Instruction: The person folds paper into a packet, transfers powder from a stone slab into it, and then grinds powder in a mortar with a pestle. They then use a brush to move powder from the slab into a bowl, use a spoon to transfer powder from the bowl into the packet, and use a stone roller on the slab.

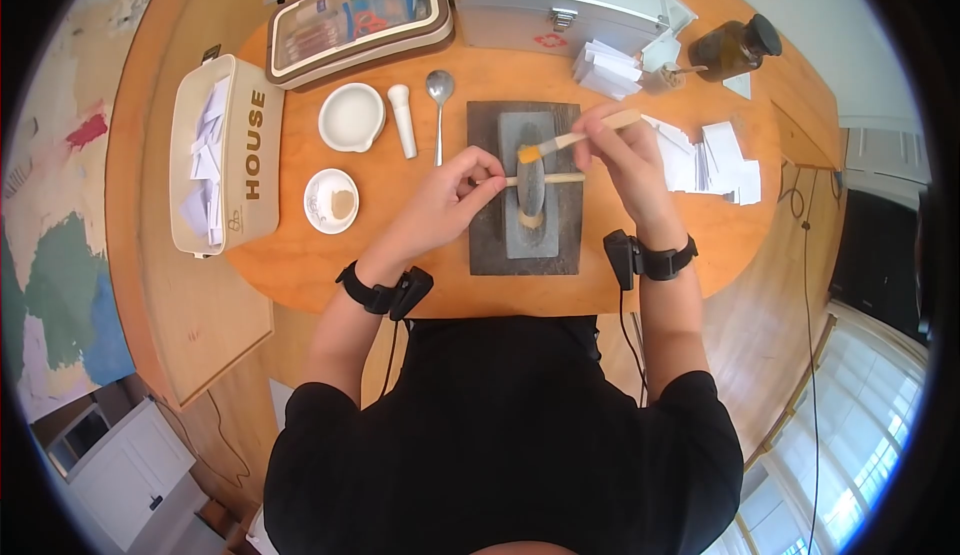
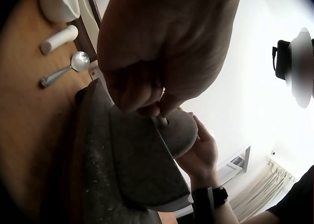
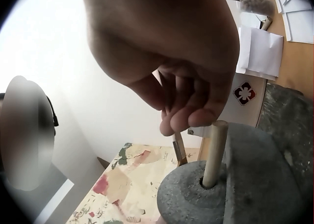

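Note:
A grey stone wheel (image 1: 531, 195) stands on edge in a long stone trough (image 1: 518, 243), a wooden rod (image 1: 565, 178) through its middle. My left hand (image 1: 445, 200) pinches the rod's left end. My right hand (image 1: 632, 160) holds a flat brush (image 1: 556, 142) by its handle, the yellowish bristles at the far upper part of the wheel. In the right wrist view the rod's right end (image 3: 216, 150) sticks out free below my right hand (image 3: 171, 52). The left wrist view shows my left hand (image 2: 162, 47) close beside the wheel (image 2: 182, 136); its fingertips hide part of the rod.
A dark slab (image 1: 485, 250) lies under the trough. To the left are a white mortar (image 1: 352, 117), pestle (image 1: 402, 120), spoon (image 1: 439, 105), powder dish (image 1: 331, 201) and paper-filled bin (image 1: 262, 150). A metal case (image 1: 540, 20), brown jar (image 1: 725, 52) and white packets (image 1: 715, 163) stand behind and right.

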Motion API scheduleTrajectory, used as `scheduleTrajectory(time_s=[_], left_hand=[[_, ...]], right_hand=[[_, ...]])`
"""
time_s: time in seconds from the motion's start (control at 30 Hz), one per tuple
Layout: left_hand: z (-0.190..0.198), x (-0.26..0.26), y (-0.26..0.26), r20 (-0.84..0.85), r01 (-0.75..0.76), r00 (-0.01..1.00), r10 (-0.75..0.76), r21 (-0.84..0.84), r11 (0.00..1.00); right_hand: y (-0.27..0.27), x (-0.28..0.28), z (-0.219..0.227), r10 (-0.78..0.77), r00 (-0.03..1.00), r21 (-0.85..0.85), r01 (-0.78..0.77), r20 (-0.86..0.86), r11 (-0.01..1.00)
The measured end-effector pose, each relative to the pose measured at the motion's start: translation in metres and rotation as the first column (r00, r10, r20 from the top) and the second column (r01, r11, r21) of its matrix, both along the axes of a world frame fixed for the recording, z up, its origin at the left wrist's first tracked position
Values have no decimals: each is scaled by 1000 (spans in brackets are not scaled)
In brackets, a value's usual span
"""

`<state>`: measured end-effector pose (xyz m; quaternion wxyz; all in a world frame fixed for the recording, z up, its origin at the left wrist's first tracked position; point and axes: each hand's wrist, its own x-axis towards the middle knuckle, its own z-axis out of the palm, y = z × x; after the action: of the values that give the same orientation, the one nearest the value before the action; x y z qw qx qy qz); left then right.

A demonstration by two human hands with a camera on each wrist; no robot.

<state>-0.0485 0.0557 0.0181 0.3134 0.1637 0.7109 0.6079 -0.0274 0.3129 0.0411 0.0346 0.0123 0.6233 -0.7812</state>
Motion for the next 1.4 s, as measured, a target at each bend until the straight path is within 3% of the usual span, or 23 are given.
scheduleTrajectory(time_s=[0.07,0.17,0.27,0.37,0.4,0.5,0.7,0.77,0.87,0.9,0.97,1.07,1.17,1.4], left_hand=[[1,0,2,12,-5,1000,4,20,1000],[1,-1,1,12,5,1000,-5,-1,1000],[-1,-1,0,19,11,1000,-11,-4,1000],[-2,-1,0,5,2,1000,-2,-24,1000],[-4,-1,0,-6,5,1000,-5,-23,1000],[-5,-3,0,-19,8,1000,-8,-22,1000],[17,1,4,-17,52,998,-53,-49,997],[23,1,6,21,89,996,-88,-52,995],[24,-9,1,18,271,963,-270,-61,961],[26,-10,1,96,295,951,-293,-8,956],[32,-12,0,246,325,908,-340,101,940],[26,-9,-4,267,279,907,-325,194,940],[17,-4,-7,271,262,905,-329,255,931],[3,14,-6,41,225,972,-232,135,965]], right_hand=[[-2,-1,-4,-61,997,141,67,-42,988],[2,10,-3,-132,988,50,137,-83,989],[-8,32,-5,-118,986,109,130,-114,985],[-12,48,-14,-35,990,272,71,-136,960],[-15,53,-14,-89,992,263,109,-86,959],[-23,57,-24,-162,969,178,196,-185,964],[-29,60,-19,-308,924,202,354,-229,913],[-31,60,-7,-304,924,220,355,-232,909],[-31,58,6,-277,925,216,335,-259,917],[-31,58,7,-264,926,210,324,-269,923],[-29,57,7,-226,932,171,281,-283,944],[-25,55,11,-174,950,163,221,-260,961],[-15,51,19,-193,962,175,228,-195,958],[-1,44,31,-89,983,30,95,-161,995]])
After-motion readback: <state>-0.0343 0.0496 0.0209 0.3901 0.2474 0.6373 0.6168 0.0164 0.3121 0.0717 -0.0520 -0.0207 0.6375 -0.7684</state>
